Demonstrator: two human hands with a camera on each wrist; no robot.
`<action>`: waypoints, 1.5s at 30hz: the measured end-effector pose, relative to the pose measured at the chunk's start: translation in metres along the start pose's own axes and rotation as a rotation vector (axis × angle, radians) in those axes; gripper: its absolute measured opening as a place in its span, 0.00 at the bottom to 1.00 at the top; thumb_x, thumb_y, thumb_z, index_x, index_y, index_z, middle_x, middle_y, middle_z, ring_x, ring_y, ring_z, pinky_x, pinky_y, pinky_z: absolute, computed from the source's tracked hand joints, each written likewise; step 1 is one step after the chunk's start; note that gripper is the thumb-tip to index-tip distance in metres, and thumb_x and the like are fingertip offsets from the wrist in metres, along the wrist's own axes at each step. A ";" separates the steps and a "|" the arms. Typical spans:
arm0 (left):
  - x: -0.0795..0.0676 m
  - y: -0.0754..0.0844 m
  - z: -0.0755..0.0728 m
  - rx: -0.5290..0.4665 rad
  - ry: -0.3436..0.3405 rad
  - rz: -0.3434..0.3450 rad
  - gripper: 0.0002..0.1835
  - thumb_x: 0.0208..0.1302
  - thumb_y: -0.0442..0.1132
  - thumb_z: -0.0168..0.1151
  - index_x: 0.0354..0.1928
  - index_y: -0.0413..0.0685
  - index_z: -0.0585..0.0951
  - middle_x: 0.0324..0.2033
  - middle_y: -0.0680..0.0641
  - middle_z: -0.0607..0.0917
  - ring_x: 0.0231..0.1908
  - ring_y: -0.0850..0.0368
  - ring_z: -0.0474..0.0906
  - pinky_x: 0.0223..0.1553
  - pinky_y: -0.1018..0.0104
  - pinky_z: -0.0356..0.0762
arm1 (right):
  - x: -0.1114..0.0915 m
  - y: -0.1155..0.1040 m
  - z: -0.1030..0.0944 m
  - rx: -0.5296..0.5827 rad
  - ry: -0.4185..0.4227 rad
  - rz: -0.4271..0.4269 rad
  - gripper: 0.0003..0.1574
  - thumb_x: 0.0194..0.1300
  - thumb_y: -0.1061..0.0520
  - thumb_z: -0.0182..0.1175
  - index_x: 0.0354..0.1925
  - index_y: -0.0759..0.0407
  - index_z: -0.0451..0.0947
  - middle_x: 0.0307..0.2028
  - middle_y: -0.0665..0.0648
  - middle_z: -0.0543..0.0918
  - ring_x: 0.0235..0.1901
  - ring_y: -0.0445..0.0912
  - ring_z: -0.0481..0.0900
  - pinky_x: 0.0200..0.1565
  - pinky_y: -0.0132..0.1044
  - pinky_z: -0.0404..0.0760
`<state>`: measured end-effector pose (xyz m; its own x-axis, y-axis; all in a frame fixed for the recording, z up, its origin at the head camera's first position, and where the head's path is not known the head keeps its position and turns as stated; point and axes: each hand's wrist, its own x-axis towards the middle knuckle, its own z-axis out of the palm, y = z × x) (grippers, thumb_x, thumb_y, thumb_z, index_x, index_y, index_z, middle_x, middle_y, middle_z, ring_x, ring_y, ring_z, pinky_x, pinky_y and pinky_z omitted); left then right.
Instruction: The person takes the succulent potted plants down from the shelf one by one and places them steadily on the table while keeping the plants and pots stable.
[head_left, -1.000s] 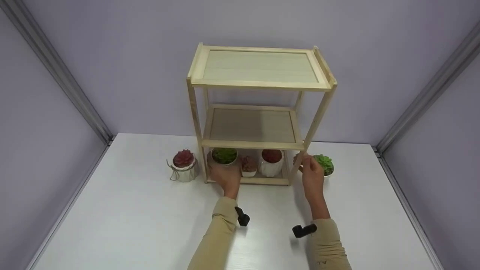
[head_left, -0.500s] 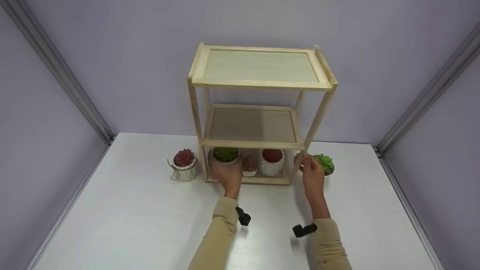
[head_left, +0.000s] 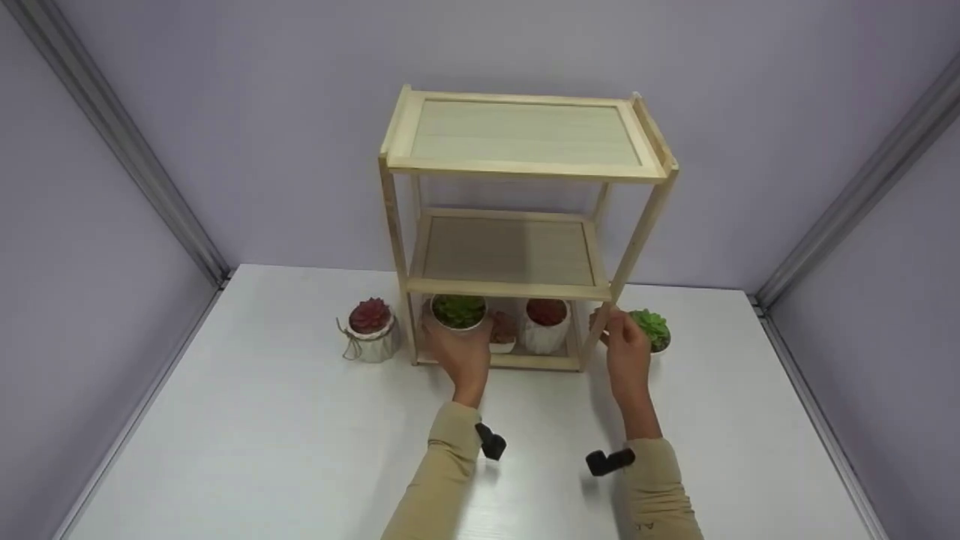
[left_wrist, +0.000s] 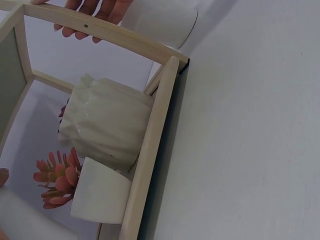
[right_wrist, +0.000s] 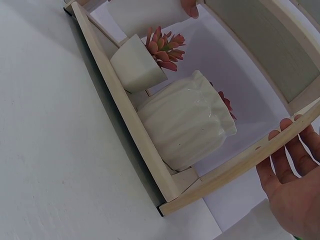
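My left hand (head_left: 462,352) grips a white pot with a green succulent (head_left: 459,310) at the left of the wooden rack's (head_left: 510,289) lowest level. The pot's white side (left_wrist: 30,217) shows at the lower left of the left wrist view. My right hand (head_left: 628,349) holds the rack's right front post, its fingers (right_wrist: 300,155) curled round the wood. Between the hands, a small white pot with a pinkish succulent (left_wrist: 102,192) stands beside a larger ribbed white pot with a dark red succulent (right_wrist: 185,122). In the head view, my left hand partly covers the small pot.
A white pot with a red succulent and twine (head_left: 371,337) stands on the white table (head_left: 300,435) left of the rack. A bright green succulent (head_left: 651,330) is right of it, partly behind my right hand. The middle shelf (head_left: 506,251) lies close above the pots.
My left hand and the green succulent pot have shifted slightly right and toward me, now overlapping the small pinkish succulent. My right hand stays on the post.
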<state>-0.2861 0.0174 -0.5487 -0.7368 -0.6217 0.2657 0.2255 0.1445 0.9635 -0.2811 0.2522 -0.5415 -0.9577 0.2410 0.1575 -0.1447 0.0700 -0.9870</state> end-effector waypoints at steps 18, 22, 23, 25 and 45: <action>-0.021 0.020 -0.009 -0.037 0.043 0.016 0.57 0.47 0.43 0.87 0.76 0.40 0.64 0.69 0.41 0.74 0.71 0.45 0.71 0.74 0.42 0.67 | 0.000 0.004 0.001 -0.005 0.006 -0.015 0.38 0.83 0.36 0.47 0.64 0.67 0.79 0.57 0.63 0.84 0.57 0.41 0.84 0.57 0.26 0.83; -0.026 0.026 -0.013 -0.046 0.045 -0.004 0.57 0.46 0.43 0.88 0.76 0.41 0.64 0.69 0.41 0.74 0.72 0.44 0.71 0.74 0.42 0.68 | 0.000 0.004 0.000 -0.006 -0.004 -0.011 0.41 0.81 0.33 0.47 0.64 0.65 0.79 0.58 0.61 0.84 0.59 0.41 0.83 0.59 0.28 0.83; -0.027 0.027 -0.014 -0.049 0.048 -0.006 0.57 0.46 0.43 0.88 0.76 0.42 0.64 0.69 0.41 0.74 0.71 0.44 0.71 0.74 0.43 0.68 | 0.000 0.004 0.000 -0.011 -0.007 -0.007 0.41 0.81 0.32 0.47 0.65 0.65 0.79 0.58 0.61 0.84 0.59 0.41 0.82 0.59 0.28 0.83; -0.028 0.029 -0.017 -0.065 0.054 -0.002 0.56 0.45 0.42 0.88 0.75 0.43 0.65 0.69 0.41 0.74 0.71 0.45 0.71 0.74 0.43 0.68 | 0.000 0.004 0.000 -0.013 -0.010 0.001 0.42 0.80 0.31 0.47 0.65 0.64 0.78 0.58 0.60 0.84 0.60 0.41 0.82 0.60 0.28 0.82; -0.031 0.054 -0.049 -0.100 -0.003 -0.007 0.58 0.45 0.39 0.88 0.77 0.41 0.62 0.71 0.37 0.72 0.72 0.40 0.70 0.72 0.39 0.70 | 0.002 0.003 0.000 -0.019 0.005 0.027 0.39 0.81 0.34 0.47 0.65 0.65 0.79 0.56 0.60 0.85 0.57 0.39 0.83 0.60 0.27 0.83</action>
<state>-0.2197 0.0072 -0.5064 -0.7404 -0.6201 0.2595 0.2830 0.0627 0.9571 -0.2830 0.2530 -0.5443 -0.9598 0.2481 0.1311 -0.1142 0.0815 -0.9901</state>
